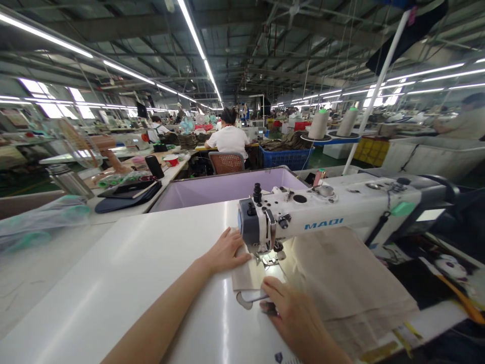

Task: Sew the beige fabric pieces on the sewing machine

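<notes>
My left hand [227, 251] lies flat with fingers spread on a small beige fabric piece [246, 278], just left of the presser foot [270, 259] of a white sewing machine [326, 215]. My right hand [293, 311] is in front of the foot, fingers curled at the near edge of that piece. Under its fingertips is a small dark object [269, 307], whose kind I cannot make out. A pale, rounded flat piece [245, 300] pokes out beside them. A larger beige fabric panel [341, 278] spreads under the machine arm, right of the needle.
Behind the white table [182, 237] is a lilac-lined bin [227, 187]. Left stand a steel flask [70, 180] and a dark pouch [129, 194]. Two thread cones [319, 125] are on a stand behind the machine. A co-worker [228, 136] sits ahead, facing away, near a blue crate [284, 157].
</notes>
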{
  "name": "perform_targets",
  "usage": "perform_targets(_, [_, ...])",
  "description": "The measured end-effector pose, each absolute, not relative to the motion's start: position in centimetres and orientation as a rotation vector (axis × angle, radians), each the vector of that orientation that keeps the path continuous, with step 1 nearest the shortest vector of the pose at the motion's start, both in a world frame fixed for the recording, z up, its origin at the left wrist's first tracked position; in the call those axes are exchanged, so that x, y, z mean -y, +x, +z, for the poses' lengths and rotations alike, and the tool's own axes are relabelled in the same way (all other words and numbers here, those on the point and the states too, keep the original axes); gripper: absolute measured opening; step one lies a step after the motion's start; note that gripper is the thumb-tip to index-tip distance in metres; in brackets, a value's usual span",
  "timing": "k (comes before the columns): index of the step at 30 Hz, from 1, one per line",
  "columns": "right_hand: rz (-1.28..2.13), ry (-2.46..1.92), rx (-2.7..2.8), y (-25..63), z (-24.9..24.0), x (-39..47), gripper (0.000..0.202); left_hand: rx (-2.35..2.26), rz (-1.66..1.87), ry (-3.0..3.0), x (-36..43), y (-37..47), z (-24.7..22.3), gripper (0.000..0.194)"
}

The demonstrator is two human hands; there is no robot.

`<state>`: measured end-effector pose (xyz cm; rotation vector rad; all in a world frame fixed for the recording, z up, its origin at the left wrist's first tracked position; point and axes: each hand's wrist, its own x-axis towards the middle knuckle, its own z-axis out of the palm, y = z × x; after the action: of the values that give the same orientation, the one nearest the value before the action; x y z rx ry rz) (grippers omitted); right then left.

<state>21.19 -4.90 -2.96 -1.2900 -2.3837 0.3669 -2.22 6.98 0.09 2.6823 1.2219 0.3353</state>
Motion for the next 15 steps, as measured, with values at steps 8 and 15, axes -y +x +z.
perform_targets(8, [0.387,-1.288,2.392,21.2,-3.0,4.9,0.035,-1.209,0.361,2.688,-7.1,-2.3,0.0,0.037])
perform_targets(15, [0.466,-1.316,2.390,21.0,-1.7,4.6,0.030,-1.228,0.345,2.700,-7.3,-2.4,0.0,0.036])
